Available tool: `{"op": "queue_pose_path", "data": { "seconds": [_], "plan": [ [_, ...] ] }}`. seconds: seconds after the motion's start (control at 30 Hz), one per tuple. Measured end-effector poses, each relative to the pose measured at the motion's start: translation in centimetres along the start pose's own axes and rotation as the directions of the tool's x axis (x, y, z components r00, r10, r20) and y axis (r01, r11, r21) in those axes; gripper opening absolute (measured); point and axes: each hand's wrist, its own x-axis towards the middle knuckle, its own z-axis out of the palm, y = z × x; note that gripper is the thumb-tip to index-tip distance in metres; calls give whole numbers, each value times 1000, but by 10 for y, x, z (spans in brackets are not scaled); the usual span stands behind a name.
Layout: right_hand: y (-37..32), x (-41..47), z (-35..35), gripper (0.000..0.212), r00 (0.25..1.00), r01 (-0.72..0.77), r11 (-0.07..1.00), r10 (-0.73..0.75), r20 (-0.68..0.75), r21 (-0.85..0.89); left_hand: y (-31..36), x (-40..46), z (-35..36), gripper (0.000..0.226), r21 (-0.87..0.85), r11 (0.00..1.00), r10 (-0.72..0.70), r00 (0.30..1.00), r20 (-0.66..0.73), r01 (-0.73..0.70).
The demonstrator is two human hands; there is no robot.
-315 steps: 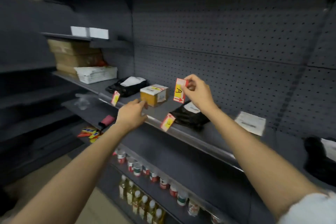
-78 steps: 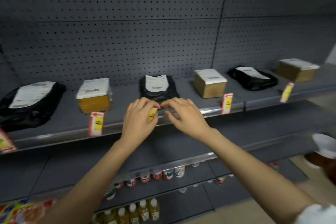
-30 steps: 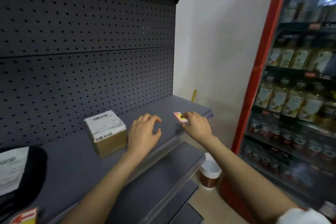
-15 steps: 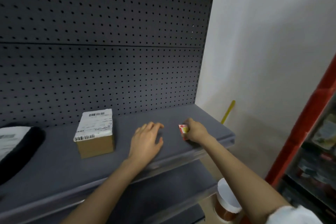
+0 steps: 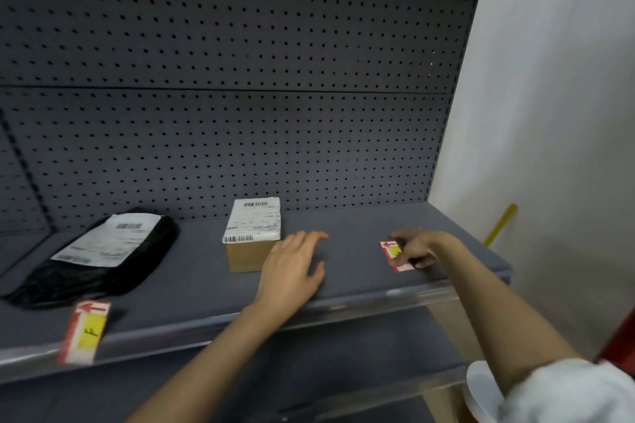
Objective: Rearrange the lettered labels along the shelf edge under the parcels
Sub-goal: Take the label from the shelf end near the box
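My right hand [image 5: 421,248] pinches a red, white and yellow label [image 5: 392,253] just above the grey shelf [image 5: 360,271] near its right end; its letter is hidden by my fingers. My left hand [image 5: 292,271] lies flat and open on the shelf, right of a small brown box parcel [image 5: 252,233] with a white shipping sticker. A black bag parcel [image 5: 103,251] with a white sticker lies further left. Below that bag, a label marked F [image 5: 86,331] stands on the shelf's clear front edge strip [image 5: 395,295].
Grey pegboard [image 5: 240,79] backs the shelf. A white wall [image 5: 549,148] closes off the right side, with a yellow stick [image 5: 500,224] leaning on it. A lower shelf [image 5: 343,361] sits underneath, and a white-lidded container [image 5: 479,391] shows at the bottom right.
The view has swung left, bringing the black bag parcel and the F label into sight. My right hand still grips the label at the shelf's right end; my left hand stays flat.
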Motion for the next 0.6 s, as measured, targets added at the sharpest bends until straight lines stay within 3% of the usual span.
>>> {"op": "queue_pose_path", "data": {
  "seconds": [0.17, 0.3, 0.37, 0.43, 0.53, 0.6],
  "plan": [
    [-7, -6, 8, 65, 997, -57, 998, 57, -46, 5, -15, -6, -23, 37, -71, 997, -7, 1000, -13, 6],
    [-22, -13, 28, 54, 955, -37, 992, 72, -287, 123, -30, -16, -45, 37, -84, 995, 52, 998, -36, -55],
    [-46, -26, 38, 44, 870, 143, 968, -25, -492, 204, -43, -23, -63, 35, -65, 996, 56, 996, -65, -61],
    [-85, -50, 50, 41, 772, 386, 874, -131, -622, 295, -64, -31, -82, 33, -43, 998, 48, 996, -78, -52],
    [-161, -95, 73, 33, 690, 646, 682, -330, -644, 343, -111, -48, -117, 29, -5, 1000, -3, 993, -114, 3],
    [-206, -118, 98, 24, 650, 717, 629, -449, -614, 300, -145, -67, -144, 21, -11, 997, -71, 984, -162, 71]
  ]
}}
